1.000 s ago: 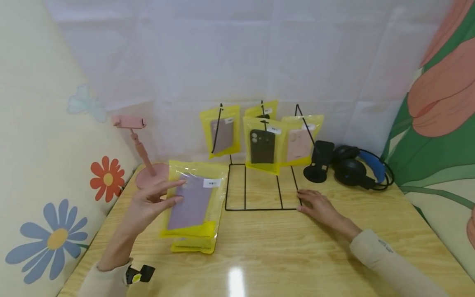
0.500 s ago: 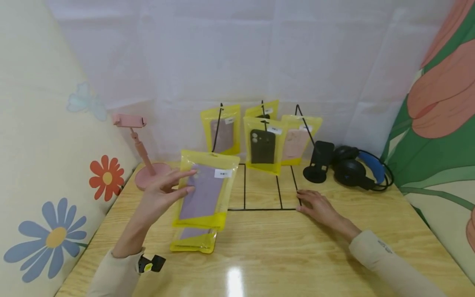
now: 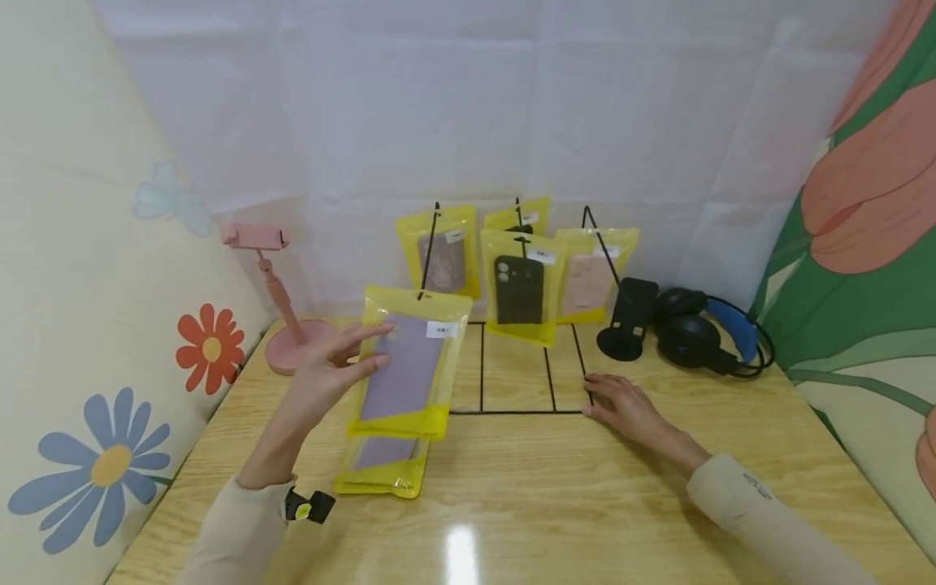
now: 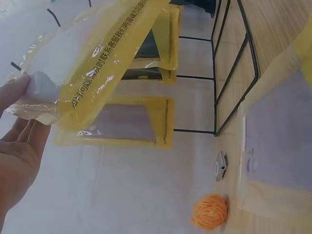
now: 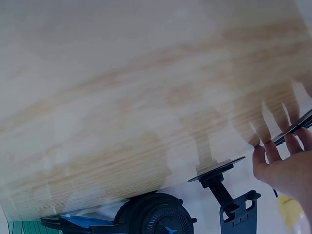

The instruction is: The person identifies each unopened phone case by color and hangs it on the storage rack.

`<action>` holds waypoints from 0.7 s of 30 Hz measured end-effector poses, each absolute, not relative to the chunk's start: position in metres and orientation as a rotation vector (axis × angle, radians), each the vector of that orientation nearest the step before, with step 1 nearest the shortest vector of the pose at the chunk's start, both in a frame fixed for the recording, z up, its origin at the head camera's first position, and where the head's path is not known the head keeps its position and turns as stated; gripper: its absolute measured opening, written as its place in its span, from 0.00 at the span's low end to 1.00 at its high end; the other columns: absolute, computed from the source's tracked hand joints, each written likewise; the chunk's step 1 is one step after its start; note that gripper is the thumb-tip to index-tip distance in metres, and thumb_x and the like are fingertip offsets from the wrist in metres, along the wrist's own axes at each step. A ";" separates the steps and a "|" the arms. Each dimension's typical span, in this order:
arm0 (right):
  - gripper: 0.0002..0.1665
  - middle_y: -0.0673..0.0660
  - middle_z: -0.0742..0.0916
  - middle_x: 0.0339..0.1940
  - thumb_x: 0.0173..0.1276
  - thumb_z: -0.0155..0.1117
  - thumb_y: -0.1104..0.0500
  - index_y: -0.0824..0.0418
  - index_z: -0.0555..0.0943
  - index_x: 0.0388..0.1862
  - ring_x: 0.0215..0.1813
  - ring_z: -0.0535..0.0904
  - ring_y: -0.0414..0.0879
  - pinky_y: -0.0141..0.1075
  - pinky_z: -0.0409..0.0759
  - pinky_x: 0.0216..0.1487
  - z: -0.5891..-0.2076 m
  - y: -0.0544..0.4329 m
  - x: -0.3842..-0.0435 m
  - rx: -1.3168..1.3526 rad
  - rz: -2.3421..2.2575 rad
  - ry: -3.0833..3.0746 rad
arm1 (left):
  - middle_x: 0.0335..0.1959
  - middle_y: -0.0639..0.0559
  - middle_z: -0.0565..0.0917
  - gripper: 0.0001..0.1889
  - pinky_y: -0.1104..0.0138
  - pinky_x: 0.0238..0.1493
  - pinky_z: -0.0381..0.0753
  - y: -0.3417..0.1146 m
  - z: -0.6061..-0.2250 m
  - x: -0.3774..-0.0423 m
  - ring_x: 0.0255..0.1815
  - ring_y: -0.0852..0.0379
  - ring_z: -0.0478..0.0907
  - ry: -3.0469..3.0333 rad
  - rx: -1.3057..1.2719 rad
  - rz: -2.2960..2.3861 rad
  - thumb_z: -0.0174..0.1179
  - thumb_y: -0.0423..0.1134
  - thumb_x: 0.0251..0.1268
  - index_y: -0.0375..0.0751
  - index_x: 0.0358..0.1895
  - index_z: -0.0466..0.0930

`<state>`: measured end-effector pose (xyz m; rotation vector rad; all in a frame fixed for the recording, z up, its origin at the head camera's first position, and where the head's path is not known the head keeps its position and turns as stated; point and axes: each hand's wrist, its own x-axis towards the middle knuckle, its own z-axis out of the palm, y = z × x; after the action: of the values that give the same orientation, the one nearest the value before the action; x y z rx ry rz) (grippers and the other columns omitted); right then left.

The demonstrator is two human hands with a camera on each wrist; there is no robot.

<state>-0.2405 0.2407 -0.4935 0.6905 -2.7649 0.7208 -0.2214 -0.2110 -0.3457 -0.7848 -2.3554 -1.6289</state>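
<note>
My left hand (image 3: 322, 375) pinches the left edge of a yellow-trimmed clear pouch (image 3: 405, 374) with a purple phone case inside. The pouch is raised above the table, its top edge close to the tip of the left hook of a black wire display rack (image 3: 512, 413); whether they touch I cannot tell. Below it, partly hidden, lies another purple-case pouch (image 3: 387, 475). My right hand (image 3: 625, 410) holds the rack's base at its front right corner. From the rack hang a mauve-case pouch (image 3: 442, 258), a black-case pouch (image 3: 519, 288) with another behind it, and a pink-case pouch (image 3: 587, 284).
A pink phone stand (image 3: 281, 305) stands at the back left. A black phone stand (image 3: 629, 317) and a black-and-blue headset (image 3: 702, 329) are right of the rack. In the left wrist view, an orange yarn ball (image 4: 209, 212) sits on the table.
My left hand has carried the purple-case pouch up, forward and to the right, toward the rack's left hook, uncovering more of the pouch beneath. My right hand stays at the base.
</note>
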 end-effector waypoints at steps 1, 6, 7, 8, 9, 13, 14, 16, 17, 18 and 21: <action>0.29 0.65 0.77 0.64 0.65 0.66 0.53 0.68 0.77 0.61 0.64 0.69 0.65 0.65 0.65 0.58 -0.493 0.241 -0.240 0.691 0.724 -2.762 | 0.62 0.57 0.77 0.22 0.75 0.53 0.75 -0.210 -0.347 -0.223 0.60 0.63 0.69 -2.359 -0.775 -1.628 0.62 0.32 0.64 0.43 0.62 0.77; 0.29 0.66 0.77 0.64 0.65 0.66 0.53 0.68 0.77 0.61 0.64 0.69 0.65 0.65 0.65 0.58 -0.493 0.241 -0.240 0.694 0.730 -2.762 | 0.65 0.55 0.74 0.23 0.76 0.47 0.72 -0.207 -0.350 -0.233 0.51 0.64 0.68 -2.380 -0.694 -1.626 0.63 0.36 0.65 0.46 0.63 0.77; 0.29 0.66 0.77 0.64 0.65 0.67 0.53 0.68 0.77 0.61 0.64 0.69 0.65 0.65 0.65 0.58 -0.493 0.241 -0.241 0.693 0.731 -2.763 | 0.66 0.55 0.72 0.23 0.76 0.47 0.72 -0.206 -0.350 -0.235 0.52 0.64 0.68 -2.385 -0.675 -1.633 0.63 0.37 0.65 0.47 0.64 0.76; 0.29 0.66 0.77 0.64 0.65 0.67 0.53 0.68 0.77 0.61 0.65 0.69 0.65 0.65 0.65 0.58 -0.493 0.241 -0.241 0.692 0.732 -2.764 | 0.67 0.54 0.71 0.23 0.74 0.49 0.72 -0.206 -0.350 -0.238 0.55 0.64 0.68 -2.386 -0.659 -1.644 0.63 0.38 0.65 0.47 0.64 0.76; 0.29 0.66 0.77 0.64 0.65 0.67 0.53 0.68 0.77 0.61 0.65 0.69 0.65 0.64 0.65 0.58 -0.493 0.241 -0.241 0.690 0.734 -2.764 | 0.67 0.54 0.71 0.23 0.71 0.51 0.72 -0.205 -0.351 -0.241 0.56 0.62 0.68 -2.386 -0.643 -1.652 0.63 0.39 0.65 0.48 0.64 0.76; 0.30 0.65 0.77 0.64 0.64 0.67 0.53 0.68 0.77 0.61 0.65 0.69 0.64 0.64 0.66 0.58 -0.494 0.242 -0.243 0.680 0.732 -2.767 | 0.70 0.53 0.69 0.24 0.54 0.67 0.64 -0.202 -0.351 -0.260 0.71 0.55 0.60 -2.378 -0.641 -1.665 0.63 0.39 0.65 0.49 0.65 0.75; 0.30 0.65 0.77 0.64 0.64 0.67 0.53 0.68 0.77 0.61 0.65 0.69 0.64 0.63 0.66 0.58 -0.494 0.242 -0.243 0.679 0.727 -2.768 | 0.70 0.53 0.69 0.24 0.50 0.67 0.62 -0.201 -0.351 -0.265 0.72 0.53 0.60 -2.373 -0.648 -1.661 0.63 0.39 0.65 0.49 0.65 0.75; 0.30 0.65 0.77 0.64 0.64 0.67 0.53 0.68 0.77 0.61 0.65 0.69 0.64 0.63 0.66 0.57 -0.494 0.242 -0.243 0.678 0.726 -2.768 | 0.70 0.54 0.68 0.24 0.46 0.68 0.59 -0.199 -0.352 -0.275 0.72 0.52 0.58 -2.372 -0.669 -1.651 0.63 0.38 0.65 0.50 0.65 0.75; 0.29 0.65 0.77 0.64 0.64 0.68 0.53 0.68 0.77 0.60 0.65 0.69 0.64 0.63 0.66 0.57 -0.495 0.242 -0.243 0.678 0.728 -2.768 | 0.70 0.54 0.68 0.25 0.46 0.69 0.58 -0.198 -0.352 -0.279 0.73 0.52 0.58 -2.372 -0.675 -1.647 0.63 0.37 0.65 0.50 0.66 0.74; 0.29 0.65 0.77 0.64 0.64 0.68 0.53 0.68 0.77 0.60 0.65 0.69 0.64 0.63 0.66 0.57 -0.495 0.242 -0.243 0.683 0.724 -2.766 | 0.70 0.54 0.68 0.25 0.45 0.69 0.58 -0.198 -0.351 -0.283 0.72 0.52 0.58 -2.373 -0.679 -1.642 0.63 0.37 0.65 0.50 0.66 0.74; 0.29 0.66 0.77 0.63 0.64 0.68 0.54 0.68 0.77 0.60 0.64 0.70 0.64 0.63 0.66 0.57 -0.495 0.241 -0.243 0.700 0.728 -2.756 | 0.70 0.54 0.68 0.25 0.47 0.70 0.57 -0.197 -0.350 -0.292 0.73 0.53 0.58 -2.376 -0.684 -1.638 0.63 0.36 0.65 0.51 0.66 0.73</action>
<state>-0.2431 0.2415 -0.4947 0.7003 -2.7563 0.7280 -0.2916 -0.1972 -0.3501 -0.6844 -2.3756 -1.6385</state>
